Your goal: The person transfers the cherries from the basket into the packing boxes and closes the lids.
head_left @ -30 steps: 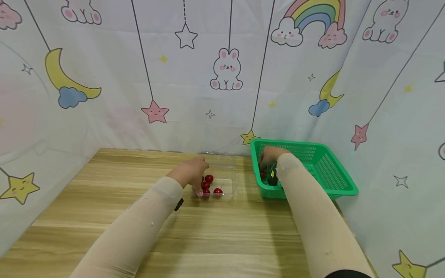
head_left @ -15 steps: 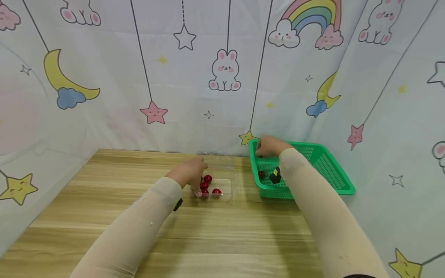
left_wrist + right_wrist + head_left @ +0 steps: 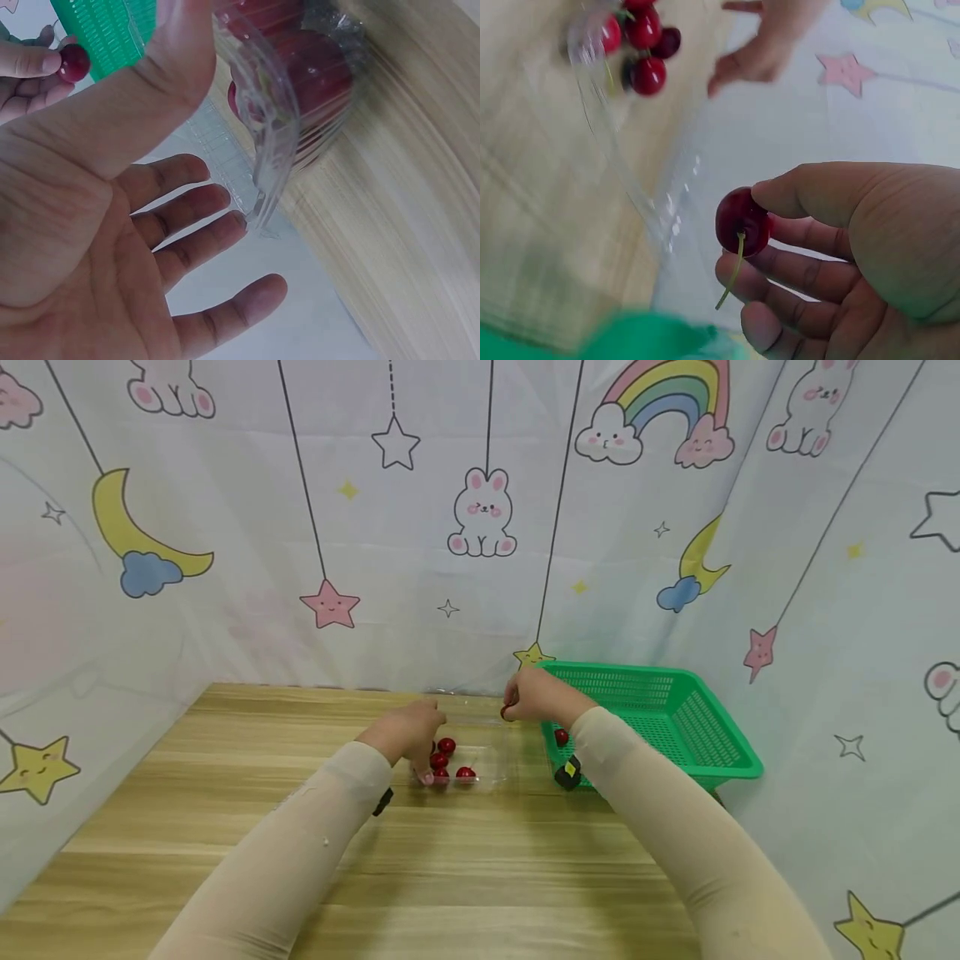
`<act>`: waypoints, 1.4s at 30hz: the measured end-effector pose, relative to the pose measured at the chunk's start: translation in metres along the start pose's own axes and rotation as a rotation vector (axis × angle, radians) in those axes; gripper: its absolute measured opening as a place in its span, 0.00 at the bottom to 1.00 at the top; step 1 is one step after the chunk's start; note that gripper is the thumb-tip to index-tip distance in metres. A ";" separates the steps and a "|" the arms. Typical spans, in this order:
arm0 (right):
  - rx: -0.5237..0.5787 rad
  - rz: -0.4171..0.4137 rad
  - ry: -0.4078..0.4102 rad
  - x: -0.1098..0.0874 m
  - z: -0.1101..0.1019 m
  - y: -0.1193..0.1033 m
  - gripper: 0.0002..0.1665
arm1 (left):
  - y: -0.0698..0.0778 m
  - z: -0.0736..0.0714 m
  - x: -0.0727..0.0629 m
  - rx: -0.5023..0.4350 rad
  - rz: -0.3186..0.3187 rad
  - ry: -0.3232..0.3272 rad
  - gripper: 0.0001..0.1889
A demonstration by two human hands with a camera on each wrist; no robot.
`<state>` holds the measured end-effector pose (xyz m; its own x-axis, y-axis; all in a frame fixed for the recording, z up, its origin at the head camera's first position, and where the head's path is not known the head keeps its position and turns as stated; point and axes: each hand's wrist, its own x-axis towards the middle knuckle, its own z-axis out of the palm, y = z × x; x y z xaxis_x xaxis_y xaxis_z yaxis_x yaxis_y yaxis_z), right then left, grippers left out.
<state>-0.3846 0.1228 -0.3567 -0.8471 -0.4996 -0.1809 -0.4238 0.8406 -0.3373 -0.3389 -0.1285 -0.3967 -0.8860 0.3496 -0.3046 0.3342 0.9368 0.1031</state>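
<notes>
My right hand (image 3: 549,696) pinches a dark red cherry (image 3: 741,221) between thumb and fingers. Its green stem hangs down in the right wrist view. That hand is between the green basket (image 3: 720,739) and a clear plastic box (image 3: 491,766) with its lid (image 3: 472,706) folded back. Several red cherries (image 3: 439,761) lie in the box, mostly at its left side. My left hand (image 3: 407,732) is at the box's left end, thumb at the near side. In the left wrist view its fingers (image 3: 199,244) are spread and relaxed, near or touching the plastic rim, holding nothing.
Another cherry (image 3: 561,737) sits in the basket's left part. The wooden table (image 3: 480,868) reaches to a patterned cloth wall (image 3: 255,635) at the back and right. The basket stands near the table's right edge.
My right hand has risen out of the basket and moved left over its rim, carrying a cherry toward the plastic box. The left hand has stayed at the box.
</notes>
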 end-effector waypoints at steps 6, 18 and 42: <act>-0.061 -0.105 -0.038 0.008 0.026 -0.022 0.06 | -0.003 0.001 0.002 -0.016 0.000 -0.003 0.60; -0.069 -0.165 -0.060 0.031 0.083 -0.044 0.06 | -0.004 0.000 0.003 -0.004 0.021 -0.004 0.57; 0.066 -0.030 0.111 -0.009 0.023 -0.012 0.13 | -0.002 0.001 -0.001 0.003 0.014 0.024 0.57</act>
<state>-0.3645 0.1127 -0.3722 -0.8662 -0.4952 -0.0672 -0.4309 0.8082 -0.4015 -0.3386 -0.1306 -0.3981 -0.8885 0.3632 -0.2804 0.3477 0.9317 0.1049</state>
